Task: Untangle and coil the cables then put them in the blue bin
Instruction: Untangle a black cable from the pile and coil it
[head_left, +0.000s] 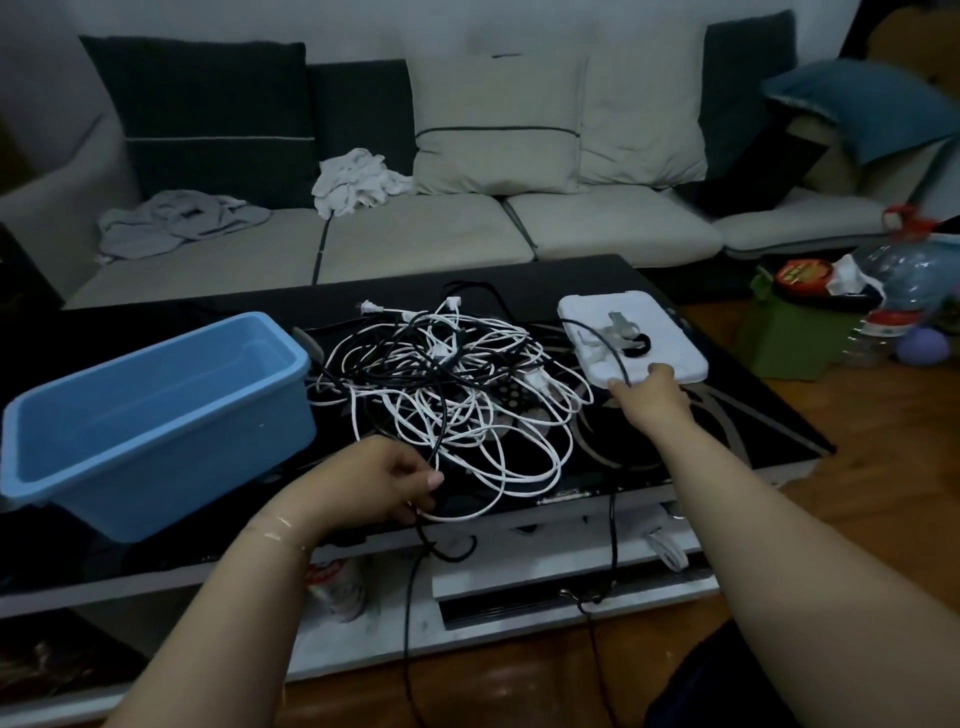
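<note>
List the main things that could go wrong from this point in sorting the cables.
1. The left hand grips strands at the near edge of the tangled cables; pulling now may tighten knots, since white and black strands are interwoven.
2. A black cable hangs over the table edge toward the floor; it could snag below.
3. The right hand is at the white tray, and a cable crosses it, so a tug may drag the tray.

Tangled cables (457, 384), blue bin (156, 415), hands reaching

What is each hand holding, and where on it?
Left hand pinches cable strands at the tangle's near edge; right hand grips the white tray's near rim.
</note>
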